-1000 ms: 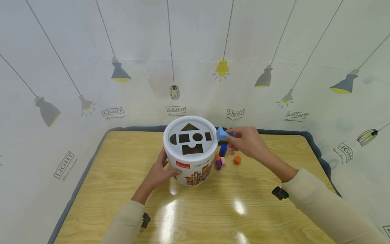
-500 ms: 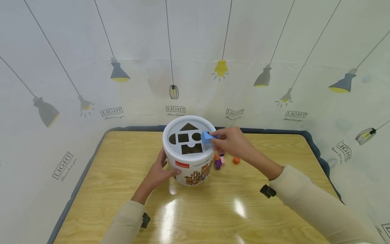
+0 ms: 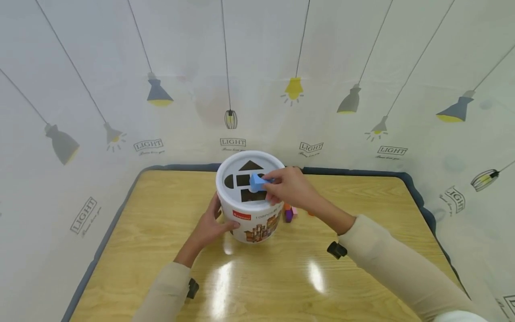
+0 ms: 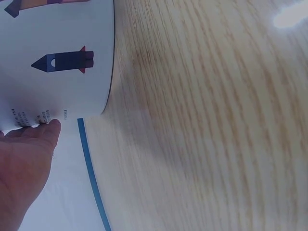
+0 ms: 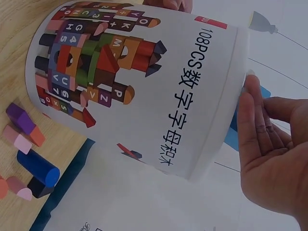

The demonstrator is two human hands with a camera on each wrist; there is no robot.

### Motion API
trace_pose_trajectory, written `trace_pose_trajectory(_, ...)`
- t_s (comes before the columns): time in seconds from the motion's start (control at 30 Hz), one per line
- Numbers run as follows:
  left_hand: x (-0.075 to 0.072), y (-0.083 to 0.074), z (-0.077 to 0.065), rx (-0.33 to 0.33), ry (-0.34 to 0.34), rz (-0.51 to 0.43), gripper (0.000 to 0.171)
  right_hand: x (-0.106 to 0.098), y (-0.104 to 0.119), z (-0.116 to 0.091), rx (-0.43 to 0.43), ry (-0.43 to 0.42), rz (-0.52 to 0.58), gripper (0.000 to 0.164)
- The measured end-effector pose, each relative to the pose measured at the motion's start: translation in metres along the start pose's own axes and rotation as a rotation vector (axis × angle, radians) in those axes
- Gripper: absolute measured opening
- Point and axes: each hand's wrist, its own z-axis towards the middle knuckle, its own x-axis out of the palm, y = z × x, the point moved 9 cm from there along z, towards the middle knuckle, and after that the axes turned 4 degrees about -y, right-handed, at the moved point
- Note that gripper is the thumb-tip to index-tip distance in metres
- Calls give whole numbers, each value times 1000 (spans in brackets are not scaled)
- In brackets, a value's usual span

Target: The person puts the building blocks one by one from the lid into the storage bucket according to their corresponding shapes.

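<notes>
A white bucket [image 3: 242,233] with a printed picture of building blocks stands on the table. Its white lid [image 3: 225,197] has several dark shaped holes, among them a triangle, a square and a half-round. My left hand [image 3: 208,227] holds the bucket's left side, thumb in front and fingers round behind. Just over the lid's right half, my right hand [image 3: 293,187] pinches a light blue block [image 3: 257,182] between thumb and fingers. The block covers part of the round hole; its lower edge's contact with the lid is unclear. The right wrist view shows only slivers of it behind the fingers.
Right of the bucket lie loose blocks: a purple block [image 5: 18,117], a blue cylinder [image 5: 38,167], pink pieces [image 5: 17,138] and a dark block [image 5: 40,186]. Behind the wooden table [image 3: 153,250] hangs a white curtain [image 3: 261,58] printed with lamps.
My right hand has carried the light blue block leftward from beside the bucket's rim to above the middle of the lid. My left hand stays on the bucket.
</notes>
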Motion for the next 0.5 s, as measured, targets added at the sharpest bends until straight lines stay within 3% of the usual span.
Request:
trace_pose_trajectory(0.43, 1, 3, 3, -14, 21, -4, 114, 17, 5, 12, 21, 29, 36, 31)
trace_pose_trajectory(0.5, 0, -5, 0, -16, 32, -10, 113, 20, 5, 13, 24, 40, 28, 30)
